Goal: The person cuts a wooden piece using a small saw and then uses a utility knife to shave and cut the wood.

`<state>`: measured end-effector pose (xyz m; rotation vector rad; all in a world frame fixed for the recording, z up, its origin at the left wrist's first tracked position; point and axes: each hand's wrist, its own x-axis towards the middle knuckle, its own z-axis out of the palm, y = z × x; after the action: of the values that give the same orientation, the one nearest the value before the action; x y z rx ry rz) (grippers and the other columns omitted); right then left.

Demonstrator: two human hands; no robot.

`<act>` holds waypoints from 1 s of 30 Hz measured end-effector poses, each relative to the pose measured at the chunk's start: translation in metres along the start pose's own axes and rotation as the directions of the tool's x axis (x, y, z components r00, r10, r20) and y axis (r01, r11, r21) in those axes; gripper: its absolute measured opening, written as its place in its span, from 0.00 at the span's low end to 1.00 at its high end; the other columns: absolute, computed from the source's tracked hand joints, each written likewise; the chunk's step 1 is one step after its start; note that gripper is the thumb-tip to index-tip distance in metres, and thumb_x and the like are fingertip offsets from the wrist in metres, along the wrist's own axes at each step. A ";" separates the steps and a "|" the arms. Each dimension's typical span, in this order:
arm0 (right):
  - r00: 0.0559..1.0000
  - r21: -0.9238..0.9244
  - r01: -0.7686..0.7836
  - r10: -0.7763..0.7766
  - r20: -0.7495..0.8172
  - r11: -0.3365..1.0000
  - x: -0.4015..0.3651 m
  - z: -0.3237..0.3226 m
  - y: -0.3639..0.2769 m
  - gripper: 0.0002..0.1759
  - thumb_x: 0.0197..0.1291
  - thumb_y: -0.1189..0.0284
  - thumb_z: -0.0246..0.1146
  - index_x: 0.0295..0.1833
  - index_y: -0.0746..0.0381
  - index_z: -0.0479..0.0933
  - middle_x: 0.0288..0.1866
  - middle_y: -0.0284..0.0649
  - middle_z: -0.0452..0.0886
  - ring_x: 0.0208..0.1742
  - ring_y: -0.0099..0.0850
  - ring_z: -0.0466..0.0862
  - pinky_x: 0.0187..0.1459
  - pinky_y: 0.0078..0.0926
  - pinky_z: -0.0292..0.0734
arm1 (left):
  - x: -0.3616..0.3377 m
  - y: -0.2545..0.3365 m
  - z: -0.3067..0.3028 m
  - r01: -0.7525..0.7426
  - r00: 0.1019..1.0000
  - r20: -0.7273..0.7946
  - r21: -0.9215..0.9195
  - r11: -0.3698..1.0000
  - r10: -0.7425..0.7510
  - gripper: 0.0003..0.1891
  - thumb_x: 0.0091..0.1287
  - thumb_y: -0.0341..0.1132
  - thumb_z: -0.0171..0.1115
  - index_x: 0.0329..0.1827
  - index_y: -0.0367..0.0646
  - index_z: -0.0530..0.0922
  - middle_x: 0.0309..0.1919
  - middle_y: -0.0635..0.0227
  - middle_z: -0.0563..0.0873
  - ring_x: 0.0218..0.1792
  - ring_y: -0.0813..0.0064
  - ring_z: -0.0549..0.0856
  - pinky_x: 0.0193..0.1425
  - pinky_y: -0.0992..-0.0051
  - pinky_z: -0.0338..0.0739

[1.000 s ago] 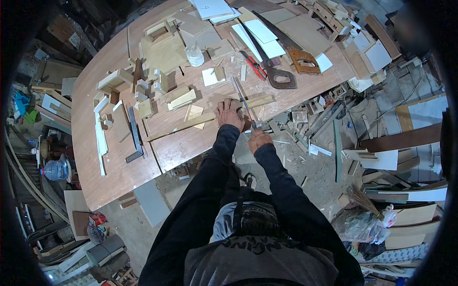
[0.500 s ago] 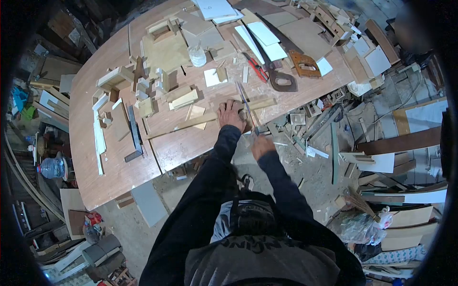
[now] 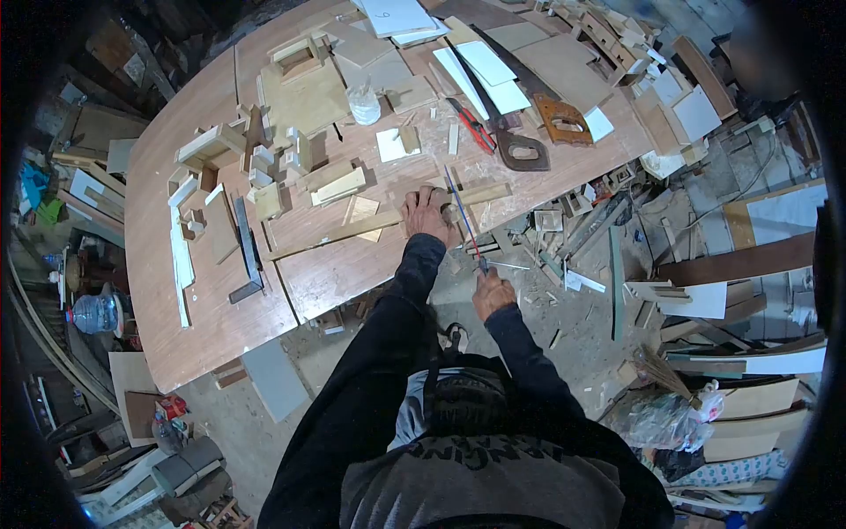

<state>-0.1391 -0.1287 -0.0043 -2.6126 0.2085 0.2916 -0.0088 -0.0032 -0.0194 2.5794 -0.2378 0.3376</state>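
My left hand [image 3: 425,213] presses flat on a long thin wooden strip [image 3: 352,227] that lies across the brown workbench [image 3: 220,317] and ends near its front edge. My right hand [image 3: 493,292] is off the bench edge, closed around the handle of a narrow saw [image 3: 462,214]. The saw's thin blade runs up from my hand and crosses the strip just right of my left hand.
Wood blocks, offcuts and a metal square [image 3: 248,250] cover the bench's left part. Two handsaws [image 3: 522,145], red pliers [image 3: 471,123] and white panels [image 3: 490,70] lie at the back right. Scrap wood litters the floor [image 3: 573,291] to the right.
My right hand has drawn back toward me and down, off the bench edge, pulling the saw blade along across the strip. The left hand has stayed on the strip.
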 end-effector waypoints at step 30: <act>0.995 0.004 -0.096 0.096 0.024 0.995 -0.033 -0.031 -0.016 0.15 0.57 0.64 0.52 0.40 0.66 0.70 0.32 0.57 0.79 0.36 0.56 0.79 0.39 0.50 0.73 | 0.005 0.010 -0.017 0.051 0.997 0.064 0.002 0.999 -0.051 0.28 0.35 0.35 0.70 0.46 0.45 0.75 0.51 0.64 0.71 0.53 0.58 0.66 0.59 0.62 0.59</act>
<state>-0.1629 -0.1276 0.0379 -2.5967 0.3273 0.3552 -0.0101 -0.0036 0.0007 2.5944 -0.1947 0.2374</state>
